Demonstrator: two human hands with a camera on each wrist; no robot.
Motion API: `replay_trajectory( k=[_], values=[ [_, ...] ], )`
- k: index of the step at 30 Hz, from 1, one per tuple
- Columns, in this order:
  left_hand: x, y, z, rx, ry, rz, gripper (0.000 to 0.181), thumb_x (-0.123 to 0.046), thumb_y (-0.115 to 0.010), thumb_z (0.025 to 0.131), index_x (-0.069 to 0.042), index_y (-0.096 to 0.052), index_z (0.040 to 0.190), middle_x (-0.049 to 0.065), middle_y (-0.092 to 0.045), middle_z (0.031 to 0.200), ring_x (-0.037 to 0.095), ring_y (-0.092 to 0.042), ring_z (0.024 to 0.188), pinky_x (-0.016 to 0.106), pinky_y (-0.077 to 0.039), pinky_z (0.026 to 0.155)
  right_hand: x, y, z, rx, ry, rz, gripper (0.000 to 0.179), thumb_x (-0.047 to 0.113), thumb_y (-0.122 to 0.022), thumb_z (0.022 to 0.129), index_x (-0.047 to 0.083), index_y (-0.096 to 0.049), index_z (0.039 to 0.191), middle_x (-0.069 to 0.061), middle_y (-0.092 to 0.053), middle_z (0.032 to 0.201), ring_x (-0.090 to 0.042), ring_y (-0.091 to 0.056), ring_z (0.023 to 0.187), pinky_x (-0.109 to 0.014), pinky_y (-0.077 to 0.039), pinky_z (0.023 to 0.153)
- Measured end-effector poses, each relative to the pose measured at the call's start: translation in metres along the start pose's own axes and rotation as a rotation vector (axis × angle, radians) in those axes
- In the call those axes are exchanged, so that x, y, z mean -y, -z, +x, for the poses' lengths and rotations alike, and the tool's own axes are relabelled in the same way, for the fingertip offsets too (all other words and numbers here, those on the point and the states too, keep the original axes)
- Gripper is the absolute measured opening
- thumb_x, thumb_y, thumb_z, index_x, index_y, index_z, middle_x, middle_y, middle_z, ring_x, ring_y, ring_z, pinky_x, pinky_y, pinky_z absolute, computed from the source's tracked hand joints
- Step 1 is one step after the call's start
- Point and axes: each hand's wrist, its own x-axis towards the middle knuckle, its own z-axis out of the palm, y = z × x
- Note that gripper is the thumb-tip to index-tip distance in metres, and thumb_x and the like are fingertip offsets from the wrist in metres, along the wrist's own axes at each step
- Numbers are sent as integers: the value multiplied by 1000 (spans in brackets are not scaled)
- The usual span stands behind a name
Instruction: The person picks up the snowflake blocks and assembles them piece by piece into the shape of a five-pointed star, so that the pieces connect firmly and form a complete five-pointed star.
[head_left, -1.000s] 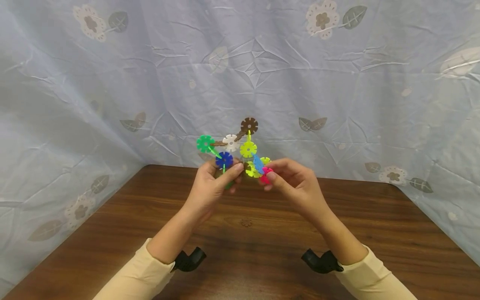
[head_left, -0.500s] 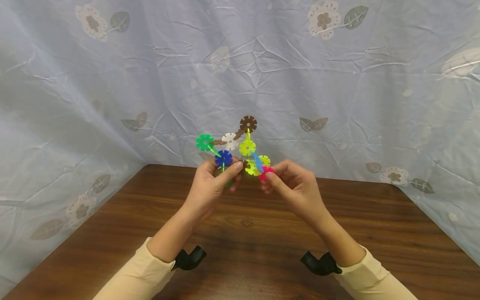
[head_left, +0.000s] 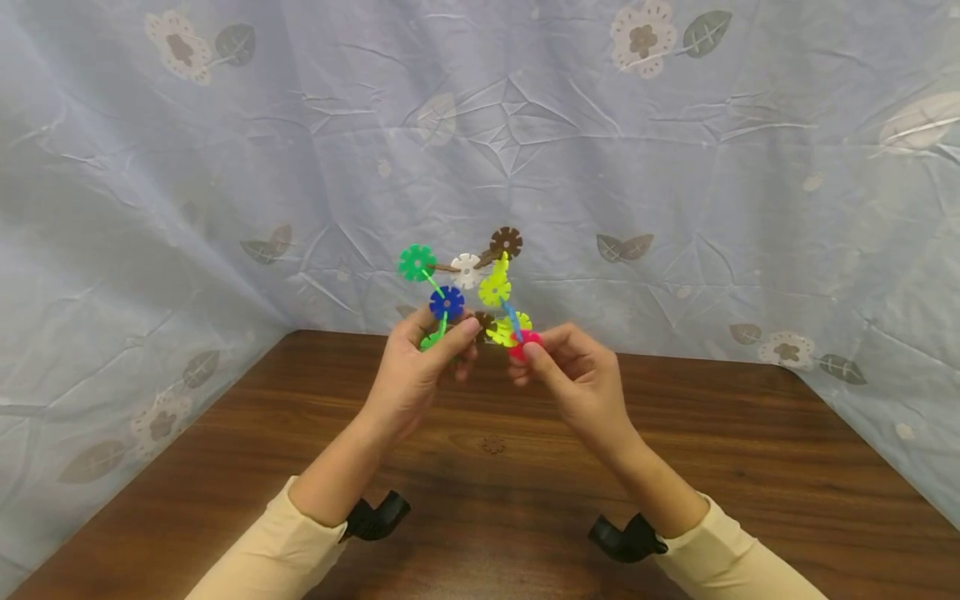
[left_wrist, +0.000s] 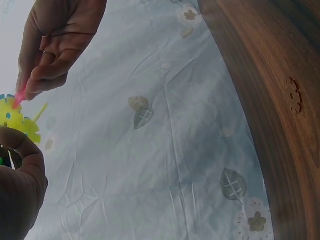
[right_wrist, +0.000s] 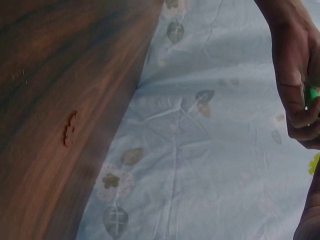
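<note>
Notched plastic snowflake discs are linked into a loop, held up above the table. On its left side are a green disc (head_left: 416, 263) and a blue disc (head_left: 447, 303). A white disc (head_left: 465, 271) and a brown disc (head_left: 506, 243) sit along the far side. Yellow discs (head_left: 494, 290) and a thin-looking blue disc (head_left: 511, 320) run down the right. My left hand (head_left: 408, 371) pinches the near-left part of the loop, beside a lower brown disc (head_left: 485, 326); the fingers partly hide what they grip. My right hand (head_left: 585, 379) pinches a pink disc (head_left: 524, 345) at the near-right corner.
A loose brown disc (head_left: 492, 446) lies flat on the dark wood table (head_left: 525, 517), below the hands. Patterned cloth (head_left: 510, 167) hangs behind the table and along both sides. Black curved mounts (head_left: 628, 538) stick out from both wrists.
The loop has tilted, its left green and blue discs rising slightly. My right hand has moved a little left with the pink disc, and the light blue disc now shows more edge-on.
</note>
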Motion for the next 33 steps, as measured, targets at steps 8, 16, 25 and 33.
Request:
replay_trajectory(
  k=[8, 16, 25, 33],
  values=[
    [11, -1, -1, -10, -20, -68, 12, -13, -60, 104, -18, -55, 114, -6, -67, 85, 9, -64, 76, 23, -51, 61, -6, -5, -3, -59, -40, 79, 11, -2, -58, 104, 6, -65, 104, 0, -79, 95, -15, -78, 84, -33, -66, 76],
    [24, -8, -4, 4, 47, 1, 31, -11, -66, 100, -15, -58, 130, -9, -69, 100, 9, -64, 82, 22, -52, 65, -9, -10, -5, -102, -82, 137, 17, -4, -59, 103, 10, -67, 106, 2, -80, 99, -12, -79, 88, -31, -65, 80],
    [25, -17, -8, 47, 43, 113, 29, -20, -74, 98, 1, -63, 115, -3, -76, 92, 14, -77, 83, 33, -63, 80, -10, -17, -11, -97, -129, 125, 14, 0, -65, 101, 13, -69, 104, 6, -79, 98, -10, -77, 86, -32, -65, 82],
    [25, -23, -10, 27, 23, 119, 22, -7, -70, 99, 8, -65, 114, -5, -74, 88, 11, -75, 83, 37, -65, 83, -11, -21, -13, -103, -125, 150, 17, 0, -65, 101, 16, -68, 103, 8, -79, 98, -6, -76, 89, -29, -64, 82]
  ],
)
